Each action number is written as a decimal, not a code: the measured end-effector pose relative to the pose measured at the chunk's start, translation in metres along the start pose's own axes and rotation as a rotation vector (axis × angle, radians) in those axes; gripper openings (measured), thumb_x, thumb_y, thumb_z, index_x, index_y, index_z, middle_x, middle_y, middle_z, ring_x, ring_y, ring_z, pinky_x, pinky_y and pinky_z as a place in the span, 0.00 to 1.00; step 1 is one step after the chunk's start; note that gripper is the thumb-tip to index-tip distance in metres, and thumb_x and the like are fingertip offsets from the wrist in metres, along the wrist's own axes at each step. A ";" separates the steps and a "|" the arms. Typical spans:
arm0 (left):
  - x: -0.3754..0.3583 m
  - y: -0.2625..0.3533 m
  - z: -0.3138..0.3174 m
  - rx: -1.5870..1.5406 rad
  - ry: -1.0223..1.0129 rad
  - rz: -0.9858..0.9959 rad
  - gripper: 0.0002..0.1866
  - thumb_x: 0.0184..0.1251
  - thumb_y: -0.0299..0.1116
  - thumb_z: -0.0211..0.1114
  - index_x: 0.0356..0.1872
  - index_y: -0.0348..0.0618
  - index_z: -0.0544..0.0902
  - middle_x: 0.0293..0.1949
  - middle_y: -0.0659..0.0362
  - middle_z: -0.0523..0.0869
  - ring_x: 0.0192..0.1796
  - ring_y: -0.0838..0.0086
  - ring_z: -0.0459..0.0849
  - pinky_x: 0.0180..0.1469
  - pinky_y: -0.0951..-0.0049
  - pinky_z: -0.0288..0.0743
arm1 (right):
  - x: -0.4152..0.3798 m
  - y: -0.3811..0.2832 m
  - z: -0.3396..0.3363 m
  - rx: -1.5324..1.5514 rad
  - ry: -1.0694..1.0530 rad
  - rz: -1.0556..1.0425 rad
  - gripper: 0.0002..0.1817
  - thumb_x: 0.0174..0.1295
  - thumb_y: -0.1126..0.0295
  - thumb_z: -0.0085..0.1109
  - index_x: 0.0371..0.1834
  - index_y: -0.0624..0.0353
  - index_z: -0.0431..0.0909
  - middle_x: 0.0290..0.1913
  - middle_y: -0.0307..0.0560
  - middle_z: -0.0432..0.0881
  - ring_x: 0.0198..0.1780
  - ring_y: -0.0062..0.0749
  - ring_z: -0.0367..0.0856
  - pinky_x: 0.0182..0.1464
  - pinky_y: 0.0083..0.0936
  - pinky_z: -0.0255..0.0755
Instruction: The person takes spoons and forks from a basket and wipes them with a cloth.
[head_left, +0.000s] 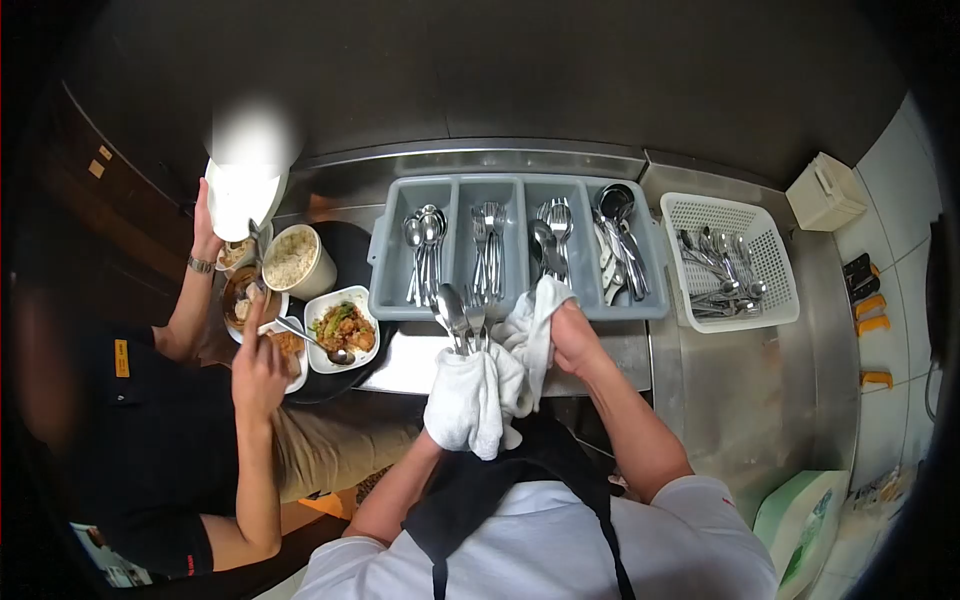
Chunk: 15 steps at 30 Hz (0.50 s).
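Note:
A white cloth (472, 405) wraps my left hand (432, 442), hiding its fingers. Through it the hand grips a bunch of forks and spoons (466, 318), heads up. My right hand (574, 338) is closed on the cloth's other end, bunched to the right of the cutlery. Just beyond both hands lies a grey cutlery tray (520, 312) with several compartments. Spoons (427, 230) fill the leftmost one and forks (487, 235) the one beside it. Forks and spoons (552, 225) share the third; ladles and spoons (619, 230) lie in the rightmost.
A white perforated basket (780, 312) of loose cutlery stands right of the tray on the steel counter (720, 370). At left, a co-worker (150, 430) holds a white plate (240, 195) above a dark tray with a rice tub (298, 262) and a square food dish (343, 335).

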<state>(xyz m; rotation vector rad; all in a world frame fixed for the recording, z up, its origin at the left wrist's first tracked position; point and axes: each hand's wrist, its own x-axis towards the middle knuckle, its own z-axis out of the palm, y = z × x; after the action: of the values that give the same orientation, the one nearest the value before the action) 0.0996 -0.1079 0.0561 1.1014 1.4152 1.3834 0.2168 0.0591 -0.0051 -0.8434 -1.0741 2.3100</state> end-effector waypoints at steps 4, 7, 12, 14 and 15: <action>-0.006 -0.047 -0.012 -0.060 -0.046 0.057 0.06 0.67 0.26 0.58 0.42 0.39 0.78 0.35 0.58 0.80 0.37 0.71 0.80 0.43 0.73 0.76 | -0.021 0.010 0.016 -0.205 0.029 -0.124 0.10 0.69 0.70 0.49 0.48 0.61 0.75 0.41 0.42 0.80 0.44 0.27 0.80 0.48 0.25 0.75; -0.002 -0.045 -0.007 0.183 -0.024 0.154 0.04 0.69 0.26 0.55 0.38 0.38 0.78 0.35 0.57 0.81 0.36 0.70 0.81 0.40 0.74 0.76 | -0.020 0.007 0.020 -0.575 -0.103 -0.465 0.12 0.59 0.75 0.55 0.46 0.64 0.76 0.45 0.45 0.80 0.48 0.34 0.79 0.53 0.28 0.71; -0.009 -0.027 0.003 -0.010 -0.010 -0.116 0.02 0.61 0.24 0.58 0.31 0.39 0.78 0.29 0.60 0.83 0.28 0.71 0.80 0.32 0.73 0.75 | 0.008 -0.003 0.011 -0.969 0.335 -0.954 0.08 0.58 0.79 0.49 0.37 0.65 0.79 0.35 0.48 0.82 0.41 0.38 0.81 0.47 0.36 0.73; -0.005 -0.005 0.001 0.195 -0.035 0.002 0.02 0.61 0.25 0.58 0.30 0.39 0.78 0.28 0.59 0.83 0.27 0.72 0.80 0.32 0.73 0.75 | 0.004 -0.004 0.021 -0.658 0.348 -0.704 0.09 0.60 0.78 0.46 0.38 0.65 0.79 0.36 0.47 0.82 0.42 0.37 0.81 0.47 0.36 0.72; -0.003 0.000 -0.002 0.300 -0.049 0.059 0.02 0.61 0.25 0.58 0.30 0.39 0.78 0.27 0.59 0.83 0.26 0.72 0.80 0.31 0.73 0.75 | 0.002 0.000 0.028 -0.502 0.352 -0.575 0.10 0.62 0.78 0.45 0.38 0.65 0.79 0.37 0.47 0.82 0.42 0.37 0.81 0.48 0.36 0.72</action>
<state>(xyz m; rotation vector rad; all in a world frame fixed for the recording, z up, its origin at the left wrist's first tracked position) 0.0981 -0.1113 0.0563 1.3691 1.6008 1.1999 0.1965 0.0459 0.0084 -0.9200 -1.5117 1.3814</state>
